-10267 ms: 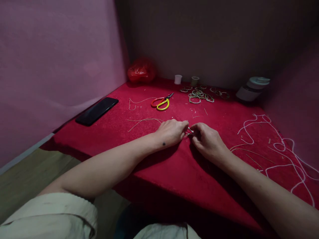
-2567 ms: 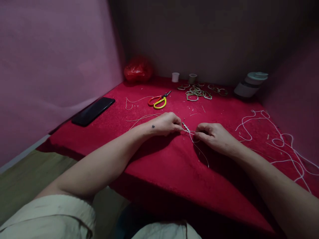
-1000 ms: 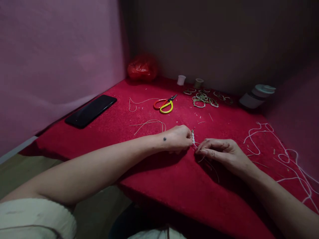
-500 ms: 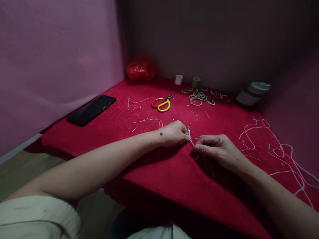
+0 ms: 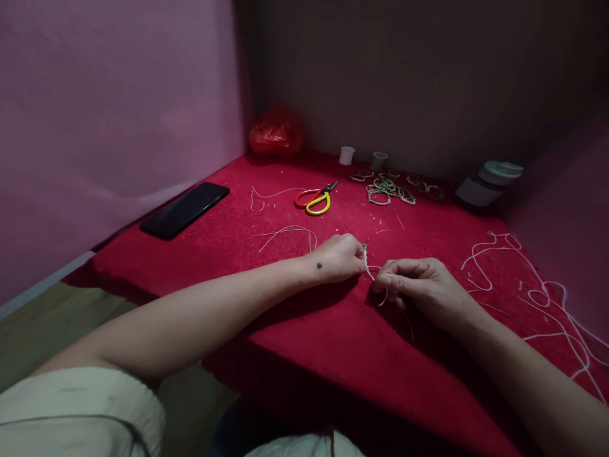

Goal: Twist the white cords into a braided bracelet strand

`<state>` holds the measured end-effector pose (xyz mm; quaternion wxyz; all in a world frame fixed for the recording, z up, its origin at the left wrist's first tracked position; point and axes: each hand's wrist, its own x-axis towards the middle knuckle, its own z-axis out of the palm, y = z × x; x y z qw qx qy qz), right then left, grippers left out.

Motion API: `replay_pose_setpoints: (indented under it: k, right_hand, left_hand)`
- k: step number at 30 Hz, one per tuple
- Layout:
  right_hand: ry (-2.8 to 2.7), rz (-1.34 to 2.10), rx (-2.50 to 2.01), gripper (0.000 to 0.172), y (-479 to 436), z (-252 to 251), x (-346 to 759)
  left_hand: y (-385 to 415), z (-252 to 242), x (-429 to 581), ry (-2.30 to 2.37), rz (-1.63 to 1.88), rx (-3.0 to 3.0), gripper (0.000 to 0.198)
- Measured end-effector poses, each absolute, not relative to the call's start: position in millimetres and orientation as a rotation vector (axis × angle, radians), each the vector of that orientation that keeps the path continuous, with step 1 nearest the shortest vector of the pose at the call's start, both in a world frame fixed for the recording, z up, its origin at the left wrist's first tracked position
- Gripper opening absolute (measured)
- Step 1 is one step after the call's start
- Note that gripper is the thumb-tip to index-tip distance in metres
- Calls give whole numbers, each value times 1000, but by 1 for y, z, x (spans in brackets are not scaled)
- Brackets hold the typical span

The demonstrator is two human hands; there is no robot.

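Note:
My left hand (image 5: 339, 259) rests on the red cloth (image 5: 333, 330) with its fingers pinched on a short knotted piece of white cord (image 5: 365, 256), which stands nearly upright. My right hand (image 5: 421, 287) lies just right of it, fingers curled and pinched on the loose thin strands (image 5: 380, 299) that trail from the knotted piece. The two hands are a few centimetres apart. The fingertips partly hide the cord's lower end.
Orange and yellow scissors (image 5: 314, 198) lie further back, beside a pile of finished cord loops (image 5: 386, 188). A black phone (image 5: 185, 209) lies at the left edge. A red bag (image 5: 276, 134), two small spools (image 5: 347, 155) and a lidded cup (image 5: 486, 183) line the back. Loose white cord (image 5: 533, 292) sprawls right.
The knotted piece has turned from lying flat between the hands to standing nearly upright in my left fingers. My right hand has come in closer and curled on the loose strands.

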<state>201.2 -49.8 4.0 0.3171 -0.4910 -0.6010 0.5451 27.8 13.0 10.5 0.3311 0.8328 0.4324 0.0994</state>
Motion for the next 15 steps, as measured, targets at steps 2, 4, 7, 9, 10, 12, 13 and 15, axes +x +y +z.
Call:
replay_pose_setpoints:
  k: [2, 4, 7, 9, 10, 12, 13, 15]
  right_hand:
    - [-1490, 1462, -1245, 23, -48, -1, 202]
    - [-1391, 1469, -1192, 20, -47, -5, 202]
    - [-1299, 1407, -1170, 18, -45, -8, 202]
    - [-1314, 1314, -1223, 20, -43, -8, 200]
    - [-1335, 1259, -1259, 21, -42, -7, 198]
    - [-1378, 1155, -1286, 22, -41, -4, 193]
    - [-1390, 1114, -1270, 23, -40, -2, 190]
    - [-1405, 1059, -1213, 25, -39, 0, 183]
  left_hand:
    - [14, 10, 24, 1076, 242, 2164, 17]
    - [14, 12, 19, 1005, 192, 2127, 21]
    - [15, 16, 10, 876, 74, 2040, 24]
    - [15, 19, 5, 813, 3, 2008, 23]
    - [15, 21, 3, 793, -18, 2004, 22]
    - [15, 23, 2, 768, -31, 2009, 20]
    - [14, 23, 2, 756, -30, 2016, 19]
    - [13, 25, 2, 743, -28, 2038, 18]
